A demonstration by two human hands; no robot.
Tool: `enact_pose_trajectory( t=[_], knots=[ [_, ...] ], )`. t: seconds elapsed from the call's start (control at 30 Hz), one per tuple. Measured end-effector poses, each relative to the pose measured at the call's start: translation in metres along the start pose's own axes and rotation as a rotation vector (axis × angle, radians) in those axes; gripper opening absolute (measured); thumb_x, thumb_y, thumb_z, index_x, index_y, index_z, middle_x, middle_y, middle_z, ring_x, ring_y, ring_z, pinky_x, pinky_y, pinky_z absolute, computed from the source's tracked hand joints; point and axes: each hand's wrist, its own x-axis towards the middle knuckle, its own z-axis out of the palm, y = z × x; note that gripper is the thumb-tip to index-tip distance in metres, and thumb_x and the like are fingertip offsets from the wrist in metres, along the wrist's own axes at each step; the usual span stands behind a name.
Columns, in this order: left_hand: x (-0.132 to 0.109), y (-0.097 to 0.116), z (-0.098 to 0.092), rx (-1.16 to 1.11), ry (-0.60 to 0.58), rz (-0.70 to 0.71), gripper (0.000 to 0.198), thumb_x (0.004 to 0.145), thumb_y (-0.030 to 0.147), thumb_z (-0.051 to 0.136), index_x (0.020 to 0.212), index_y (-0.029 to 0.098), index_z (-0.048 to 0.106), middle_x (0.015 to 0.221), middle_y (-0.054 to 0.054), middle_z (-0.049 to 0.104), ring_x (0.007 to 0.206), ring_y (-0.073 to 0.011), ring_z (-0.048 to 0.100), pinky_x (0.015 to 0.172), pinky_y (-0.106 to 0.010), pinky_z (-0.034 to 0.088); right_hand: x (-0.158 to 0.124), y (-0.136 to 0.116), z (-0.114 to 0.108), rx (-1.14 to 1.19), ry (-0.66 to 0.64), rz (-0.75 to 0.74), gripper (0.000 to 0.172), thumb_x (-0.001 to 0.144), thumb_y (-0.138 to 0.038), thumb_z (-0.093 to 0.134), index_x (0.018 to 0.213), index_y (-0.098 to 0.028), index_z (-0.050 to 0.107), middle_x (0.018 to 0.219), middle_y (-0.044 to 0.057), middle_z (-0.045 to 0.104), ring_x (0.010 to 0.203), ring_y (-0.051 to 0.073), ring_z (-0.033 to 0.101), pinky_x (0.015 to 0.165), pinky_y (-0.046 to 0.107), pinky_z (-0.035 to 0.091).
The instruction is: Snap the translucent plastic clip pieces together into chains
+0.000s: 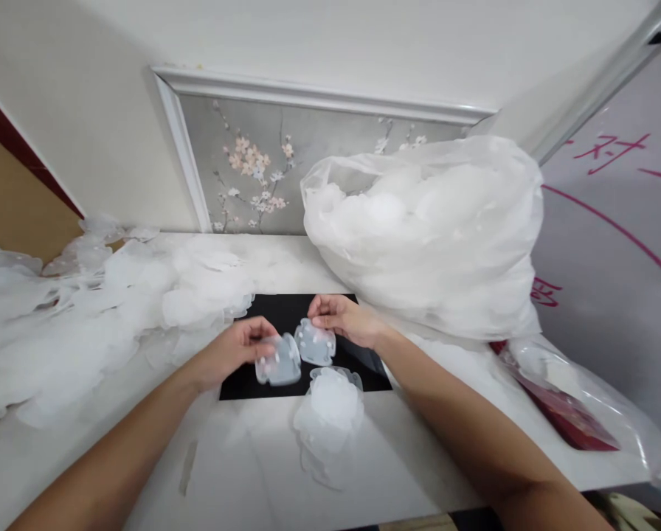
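Observation:
My left hand (256, 341) pinches a few thin translucent plastic pieces (279, 361) with notched edges and small white dots, held over a black mat (236, 387). Just to the right, my right hand (338, 318) grips a similar translucent plastic piece (316, 344) by its upper edge. The two held pieces are side by side, almost touching. A small heap of the same pieces (333, 409) lies nearer to me, across the mat's front edge and onto the white table. Fingertips behind the held pieces are partly hidden.
A large spread pile of translucent pieces (114, 310) covers the left side of the table (242, 457). A big white plastic bag (435, 243) full of them stands behind on the right. A red item in clear plastic (568, 413) lies at the right edge. A wall rises behind.

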Motion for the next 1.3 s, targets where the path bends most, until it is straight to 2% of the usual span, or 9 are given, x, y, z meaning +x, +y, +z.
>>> enact_pose_trajectory(
  t=[0.1, 0.2, 0.37, 0.5, 0.63, 0.8, 0.97, 1.1, 1.3],
  knots=[
    [-0.011, 0.002, 0.019, 0.205, -0.235, -0.03, 0.013, 0.074, 0.027, 0.07, 0.083, 0.02, 0.065, 0.074, -0.001, 0.064, 0.068, -0.0162, 0.058, 0.064, -0.028, 0.043, -0.011, -0.015, 0.0, -0.219, -0.354, 0.105, 0.028, 0.062, -0.034, 0.083, 0.073, -0.018, 0.064, 0.064, -0.004, 0.064, 0.056, 0.009, 0.055, 0.055, 0.022, 0.042],
    [-0.015, -0.003, 0.034, 0.507, -0.134, 0.07, 0.017, 0.067, 0.026, 0.077, 0.082, 0.022, 0.068, 0.081, 0.0, 0.06, 0.074, -0.0171, 0.054, 0.065, -0.028, 0.04, -0.016, -0.028, 0.0, -0.549, -0.49, 0.062, 0.022, 0.066, -0.036, 0.08, 0.07, -0.018, 0.068, 0.066, -0.003, 0.065, 0.059, 0.01, 0.055, 0.056, 0.022, 0.041],
    [-0.007, -0.011, 0.021, 0.676, 0.032, 0.218, 0.034, 0.064, 0.036, 0.081, 0.092, 0.025, 0.065, 0.091, 0.0, 0.056, 0.08, -0.0198, 0.054, 0.07, -0.031, 0.045, 0.01, -0.03, 0.003, -0.827, -0.137, -0.151, 0.013, 0.08, -0.032, 0.068, 0.078, -0.02, 0.068, 0.069, -0.002, 0.064, 0.063, 0.013, 0.056, 0.06, 0.025, 0.041],
    [0.004, -0.009, -0.013, 0.937, 0.439, 0.403, 0.016, 0.079, 0.024, 0.068, 0.095, 0.025, 0.063, 0.098, -0.005, 0.053, 0.093, -0.0259, 0.054, 0.086, -0.04, 0.043, 0.055, -0.014, 0.013, -1.128, 0.214, -0.308, 0.013, 0.084, -0.023, 0.064, 0.096, -0.018, 0.065, 0.099, 0.007, 0.063, 0.07, 0.015, 0.058, 0.071, 0.03, 0.045],
    [0.011, -0.008, -0.036, 1.097, 0.584, 0.371, 0.014, 0.078, 0.012, 0.062, 0.086, 0.024, 0.062, 0.09, -0.006, 0.05, 0.088, -0.0274, 0.051, 0.08, -0.041, 0.043, 0.09, -0.003, 0.025, -1.225, 0.333, -0.33, 0.015, 0.081, -0.017, 0.066, 0.096, -0.014, 0.065, 0.11, 0.016, 0.059, 0.09, 0.026, 0.059, 0.08, 0.037, 0.045],
    [0.01, -0.004, -0.037, 0.993, 0.663, 0.443, 0.017, 0.085, 0.018, 0.054, 0.07, 0.024, 0.056, 0.084, -0.006, 0.052, 0.09, -0.027, 0.05, 0.085, -0.041, 0.042, 0.098, -0.007, 0.023, -1.115, 0.386, -0.396, 0.014, 0.081, -0.01, 0.058, 0.071, -0.019, 0.06, 0.09, 0.013, 0.063, 0.103, 0.03, 0.054, 0.092, 0.042, 0.04],
    [0.0, 0.006, -0.023, 0.539, 0.828, 0.512, 0.012, 0.085, 0.026, 0.06, 0.076, 0.024, 0.053, 0.09, -0.004, 0.062, 0.092, -0.0247, 0.054, 0.081, -0.034, 0.041, 0.071, -0.007, 0.013, -0.74, 0.421, -0.348, 0.013, 0.087, -0.028, 0.048, 0.077, -0.022, 0.052, 0.072, 0.001, 0.06, 0.073, 0.019, 0.059, 0.071, 0.033, 0.048],
    [-0.002, 0.002, -0.01, 0.208, 0.761, 0.373, 0.015, 0.085, 0.033, 0.062, 0.08, 0.024, 0.051, 0.07, 0.003, 0.055, 0.066, -0.0157, 0.051, 0.059, -0.025, 0.036, 0.04, 0.005, 0.016, 0.073, 0.24, -0.108, 0.024, 0.074, -0.037, 0.069, 0.077, -0.023, 0.05, 0.067, -0.004, 0.06, 0.06, 0.014, 0.06, 0.063, 0.028, 0.049],
    [0.008, -0.008, -0.005, -0.239, 0.589, 0.035, 0.026, 0.081, 0.042, 0.067, 0.081, 0.022, 0.051, 0.065, 0.005, 0.054, 0.055, -0.0106, 0.053, 0.052, -0.022, 0.042, 0.014, 0.015, 0.022, 0.332, 0.185, 0.05, 0.03, 0.066, -0.031, 0.082, 0.081, -0.021, 0.058, 0.071, -0.001, 0.068, 0.063, 0.015, 0.067, 0.064, 0.029, 0.052]
  ],
)
